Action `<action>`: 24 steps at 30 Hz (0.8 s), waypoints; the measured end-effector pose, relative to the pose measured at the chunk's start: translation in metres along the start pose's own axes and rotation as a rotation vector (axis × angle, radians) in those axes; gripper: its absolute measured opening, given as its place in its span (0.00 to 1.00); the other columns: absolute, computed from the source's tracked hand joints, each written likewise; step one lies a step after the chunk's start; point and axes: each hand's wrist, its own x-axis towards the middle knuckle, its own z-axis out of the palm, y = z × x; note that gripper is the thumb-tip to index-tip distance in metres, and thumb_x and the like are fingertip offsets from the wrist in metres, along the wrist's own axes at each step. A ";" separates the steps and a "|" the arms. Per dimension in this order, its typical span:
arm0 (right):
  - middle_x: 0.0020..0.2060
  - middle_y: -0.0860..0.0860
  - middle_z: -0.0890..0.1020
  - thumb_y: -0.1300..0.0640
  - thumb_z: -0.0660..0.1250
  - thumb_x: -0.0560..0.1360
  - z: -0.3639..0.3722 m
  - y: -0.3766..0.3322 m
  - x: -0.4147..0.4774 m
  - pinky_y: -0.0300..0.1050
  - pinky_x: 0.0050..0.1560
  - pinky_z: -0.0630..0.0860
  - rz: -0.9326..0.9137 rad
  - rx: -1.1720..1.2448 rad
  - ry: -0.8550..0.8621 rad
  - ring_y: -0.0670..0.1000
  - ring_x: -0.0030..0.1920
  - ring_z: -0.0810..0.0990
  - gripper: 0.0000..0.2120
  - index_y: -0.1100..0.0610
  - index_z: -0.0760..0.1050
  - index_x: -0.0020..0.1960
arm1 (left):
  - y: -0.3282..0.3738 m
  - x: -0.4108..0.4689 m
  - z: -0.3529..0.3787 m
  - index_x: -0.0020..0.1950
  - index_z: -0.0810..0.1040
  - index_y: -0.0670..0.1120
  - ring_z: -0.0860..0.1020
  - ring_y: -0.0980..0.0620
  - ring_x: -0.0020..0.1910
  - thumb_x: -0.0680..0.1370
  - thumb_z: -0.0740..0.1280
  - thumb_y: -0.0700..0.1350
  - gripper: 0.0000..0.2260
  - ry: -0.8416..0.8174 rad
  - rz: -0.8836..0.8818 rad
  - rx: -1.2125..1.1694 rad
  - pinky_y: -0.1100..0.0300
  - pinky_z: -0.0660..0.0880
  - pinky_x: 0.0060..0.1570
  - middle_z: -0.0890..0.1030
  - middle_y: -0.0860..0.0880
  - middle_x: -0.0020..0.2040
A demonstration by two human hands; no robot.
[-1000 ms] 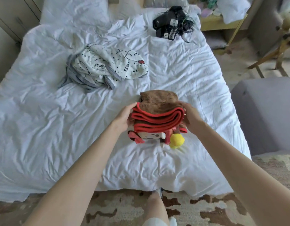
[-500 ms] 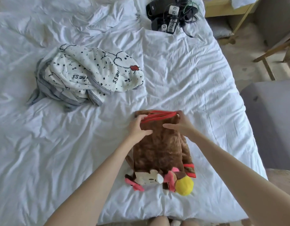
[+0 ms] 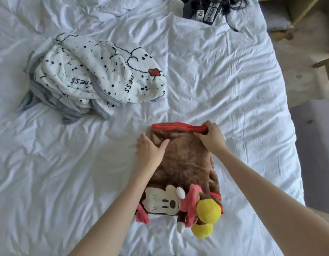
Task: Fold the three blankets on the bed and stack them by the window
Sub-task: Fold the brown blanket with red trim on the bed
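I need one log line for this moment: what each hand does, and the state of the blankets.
left hand: flat on brown blanket | right hand: pinching its red far edge | spotted white blanket: unfolded heap | stage: folding

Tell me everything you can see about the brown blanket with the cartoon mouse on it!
The brown blanket looks soft and fuzzy, with a red trim along its far edge. It lies folded into a long rectangle on the white bed sheet. At its near end sits a plush cartoon mouse face with pink bows and round yellow parts. The left hand presses flat on its left side, and the right hand pinches the far right corner at the red trim.
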 end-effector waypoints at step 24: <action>0.31 0.51 0.84 0.48 0.70 0.69 -0.094 0.086 -0.081 0.48 0.38 0.81 0.224 0.049 -0.210 0.49 0.34 0.83 0.10 0.54 0.80 0.39 | 0.152 0.033 0.031 0.70 0.72 0.54 0.76 0.47 0.63 0.74 0.61 0.69 0.29 -0.474 0.674 0.429 0.53 0.69 0.60 0.78 0.51 0.65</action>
